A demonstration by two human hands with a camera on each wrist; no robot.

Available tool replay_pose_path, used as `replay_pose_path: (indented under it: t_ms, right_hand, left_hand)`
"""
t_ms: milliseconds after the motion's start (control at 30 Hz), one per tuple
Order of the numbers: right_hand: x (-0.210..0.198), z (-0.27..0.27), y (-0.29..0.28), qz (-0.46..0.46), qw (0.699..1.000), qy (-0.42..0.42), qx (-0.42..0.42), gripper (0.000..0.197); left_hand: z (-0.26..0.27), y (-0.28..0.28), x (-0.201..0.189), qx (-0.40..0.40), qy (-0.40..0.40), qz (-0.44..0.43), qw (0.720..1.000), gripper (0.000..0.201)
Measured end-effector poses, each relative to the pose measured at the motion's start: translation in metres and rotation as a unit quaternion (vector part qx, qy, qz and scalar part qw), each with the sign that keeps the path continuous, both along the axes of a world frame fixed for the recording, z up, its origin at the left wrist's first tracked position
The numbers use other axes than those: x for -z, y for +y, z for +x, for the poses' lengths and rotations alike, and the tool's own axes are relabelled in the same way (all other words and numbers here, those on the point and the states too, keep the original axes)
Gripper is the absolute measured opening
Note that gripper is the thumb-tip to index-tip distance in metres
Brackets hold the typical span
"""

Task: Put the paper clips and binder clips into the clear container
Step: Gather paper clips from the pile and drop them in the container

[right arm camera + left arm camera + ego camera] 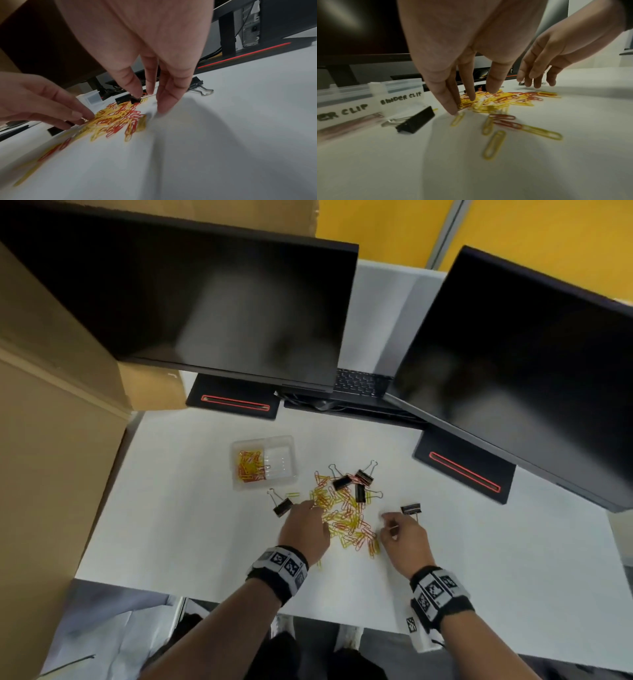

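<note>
The clear container (pixel 289 444) stands at mid-table, with red and yellow paper clips in its left compartment; its front wall (pixel 399 97) bears handwritten "BINDER CLIP" and "...ER CLIP" labels. A pile of red and yellow paper clips (pixel 346 518) lies between my hands. Black binder clips lie around it: one on the left (pixel 282 506) (pixel 416 120), a cluster behind (pixel 356 482), one at the right (pixel 411 509) (pixel 200 86). My left hand (pixel 313 508) (pixel 471 102) touches the pile's left edge with straight fingers. On the pile's right side, my right hand (pixel 385 525) (pixel 150 102) points its fingers down at the table and holds nothing.
Two dark monitors (pixel 212 302) (pixel 520 364) hang over the back of the white table (pixel 496 559), their black stands (pixel 236 402) (pixel 466 474) marked with red stripes. A laptop keyboard (pixel 359 383) sits between them. A cardboard box (pixel 51 440) walls the left side.
</note>
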State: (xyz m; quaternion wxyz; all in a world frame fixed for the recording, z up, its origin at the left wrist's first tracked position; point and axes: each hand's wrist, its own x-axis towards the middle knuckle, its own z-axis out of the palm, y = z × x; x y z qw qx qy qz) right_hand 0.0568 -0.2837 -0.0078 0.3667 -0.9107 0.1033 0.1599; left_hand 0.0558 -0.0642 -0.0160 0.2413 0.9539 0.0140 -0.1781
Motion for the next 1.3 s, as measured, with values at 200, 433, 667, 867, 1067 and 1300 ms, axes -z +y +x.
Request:
replay_pose_path:
  t_ms: [200,433,667,867,1067,1300]
  right_hand:
    - [0.007,-0.014,0.015,-0.008,0.995,0.008,-0.101,0.065]
    - [0.021,-0.007,0.031,-0.092,0.977,-0.068,-0.177,0.027]
    - [0.020,0.003,0.029,-0.056,0.988,-0.070,-0.128,0.020]
    - [0.019,0.004,0.025,-0.004,0.997,-0.045,-0.059,0.020]
    - [0.003,0.003,0.019,0.067,0.997,-0.025,0.011,0.017]
    - [-0.023,0.017,0.036,0.198,0.977,-0.029,0.072,0.019]
  left_hand:
    - [-0.016,-0.011,0.009,0.023,0.014,-0.018,0.999,0.065]
    - [-0.009,-0.012,0.013,-0.003,-0.035,-0.030,0.999,0.033]
    - [-0.001,-0.008,0.015,-0.052,-0.016,-0.089,0.995,0.013]
    - [-0.001,-0.005,0.017,-0.114,0.006,-0.172,0.978,0.010]
    - [-0.001,0.000,0.010,-0.178,0.017,-0.255,0.950,0.008]
    - [0.003,0.011,-0.018,-0.220,-0.032,-0.291,0.931,0.009]
